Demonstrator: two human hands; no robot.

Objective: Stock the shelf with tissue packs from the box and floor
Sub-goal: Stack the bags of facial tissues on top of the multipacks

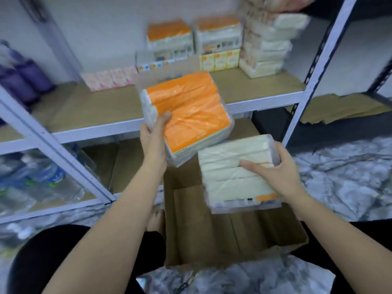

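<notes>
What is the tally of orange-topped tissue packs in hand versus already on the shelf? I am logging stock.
In hand: 2, left hand orange-face pack, right hand white-face pack.
On shelf: 2 orange-topped packs.
Total: 4

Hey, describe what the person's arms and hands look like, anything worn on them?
Both arms are bare along the whole visible length: no sleeves in view. The left hand and the right hand wear no gloves, and no rings, watch or bracelet show on the hands or wrists. Fingernails look short and unpainted, though the picture is slightly blurred.
</notes>
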